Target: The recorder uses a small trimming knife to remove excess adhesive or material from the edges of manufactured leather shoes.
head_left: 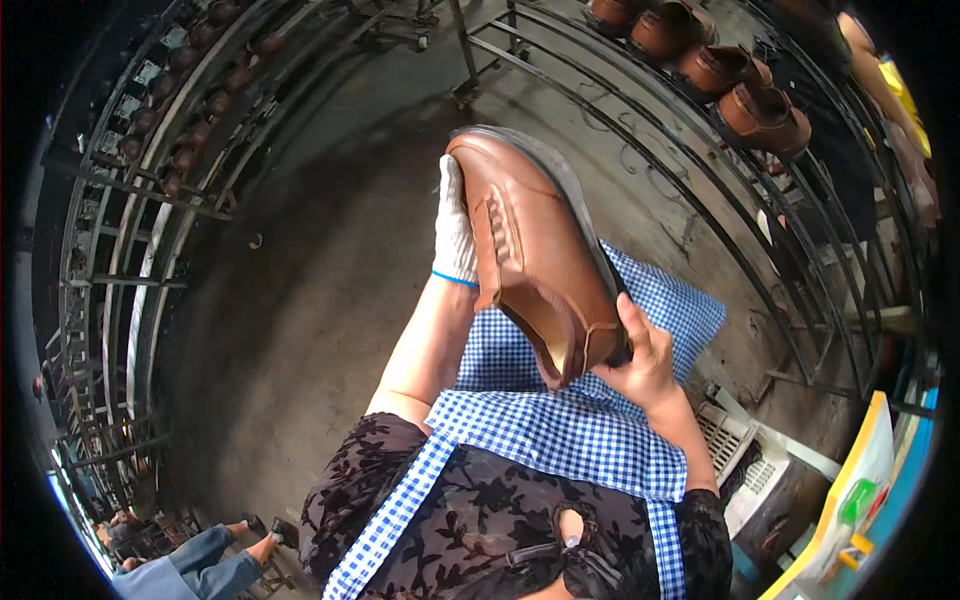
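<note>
I noted brown shoe (535,255) at frame centre, toe toward 11 o'clock. Left hand (455,230), white-gloved, clasped toe side. Right hand (640,360), bare, clamped heel at 5 o'clock. Blue checked apron (560,430) below.

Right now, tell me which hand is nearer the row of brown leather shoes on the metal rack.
Right. The bare right hand grips the held shoe's heel below that row; the gloved left hand holds the shoe's far side, further away.
</note>
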`<move>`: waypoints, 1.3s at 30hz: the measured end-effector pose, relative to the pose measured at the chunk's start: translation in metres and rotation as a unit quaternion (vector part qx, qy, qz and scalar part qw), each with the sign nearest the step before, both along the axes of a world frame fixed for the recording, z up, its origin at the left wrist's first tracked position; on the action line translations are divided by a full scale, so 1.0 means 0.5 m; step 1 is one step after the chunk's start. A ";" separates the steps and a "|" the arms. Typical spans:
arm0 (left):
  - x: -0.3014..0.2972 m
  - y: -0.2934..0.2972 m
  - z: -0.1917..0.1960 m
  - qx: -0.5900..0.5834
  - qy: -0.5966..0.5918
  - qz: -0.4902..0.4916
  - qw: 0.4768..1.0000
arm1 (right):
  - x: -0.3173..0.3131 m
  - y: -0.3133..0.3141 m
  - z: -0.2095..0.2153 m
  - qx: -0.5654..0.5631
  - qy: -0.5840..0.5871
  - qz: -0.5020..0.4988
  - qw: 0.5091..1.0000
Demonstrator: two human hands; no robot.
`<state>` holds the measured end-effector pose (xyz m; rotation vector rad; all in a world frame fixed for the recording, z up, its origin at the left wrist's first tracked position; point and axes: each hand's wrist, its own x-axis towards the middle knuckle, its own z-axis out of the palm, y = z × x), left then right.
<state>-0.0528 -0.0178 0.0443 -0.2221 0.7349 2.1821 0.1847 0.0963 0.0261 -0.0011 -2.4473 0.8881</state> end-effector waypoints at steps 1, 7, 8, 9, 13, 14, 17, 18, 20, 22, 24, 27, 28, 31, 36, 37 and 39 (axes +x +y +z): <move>-0.002 0.009 -0.032 -0.098 -0.016 -0.019 0.995 | 0.007 0.008 -0.018 -0.002 -0.014 -0.012 1.000; -0.060 -0.013 -0.088 -0.115 0.187 -0.014 0.975 | -0.044 0.087 -0.007 -0.609 -0.028 -0.024 0.792; -0.073 -0.009 -0.096 -0.138 0.207 -0.045 0.968 | -0.051 0.092 -0.003 -0.644 -0.022 -0.051 0.763; -0.068 -0.006 -0.101 -0.217 0.221 -0.058 0.949 | -0.041 0.119 -0.036 -0.662 -0.046 -0.028 0.748; -0.065 -0.006 -0.111 -0.288 0.201 -0.098 0.931 | -0.036 0.137 -0.043 -0.678 -0.069 -0.043 0.730; -0.067 -0.007 -0.106 -0.286 0.207 -0.092 0.931 | -0.048 0.130 -0.039 -0.676 -0.066 -0.036 0.733; -0.053 0.010 -0.100 -0.150 0.132 -0.050 0.979 | -0.068 0.115 -0.013 -0.635 -0.053 -0.088 0.766; -0.042 0.018 -0.104 -0.086 0.113 -0.048 0.989 | -0.071 0.113 -0.012 -0.649 -0.048 -0.076 0.756; 0.006 0.026 -0.097 -0.157 0.523 -0.178 0.818 | -0.094 0.099 -0.088 -0.402 0.137 -0.098 0.900; 0.086 0.002 -0.061 -0.060 0.093 -0.233 0.966 | -0.121 0.058 -0.019 -0.055 0.090 -0.146 0.984; 0.148 -0.004 -0.008 0.011 0.107 -0.258 0.960 | -0.109 0.042 -0.061 0.017 0.056 -0.131 0.990; 0.108 -0.005 0.003 0.038 0.088 -0.281 0.955 | -0.131 0.050 -0.046 0.026 0.070 -0.119 0.990; 0.097 -0.004 0.004 0.044 0.081 -0.297 0.950 | -0.137 0.052 -0.039 0.036 0.057 -0.110 0.992; 0.062 0.020 -0.011 0.025 0.043 -0.284 0.958 | -0.157 0.068 -0.014 0.022 0.060 -0.095 0.993; -0.133 0.075 -0.107 -0.048 0.341 -0.204 0.916 | -0.139 0.075 -0.034 -0.145 -0.007 -0.116 0.983; -0.180 0.114 -0.068 -0.101 0.314 -0.194 0.924 | -0.135 0.094 -0.067 -0.193 -0.012 -0.133 0.972; -0.300 0.218 0.000 -0.171 0.344 -0.177 0.906 | -0.138 0.174 -0.213 -0.199 -0.012 -0.166 0.966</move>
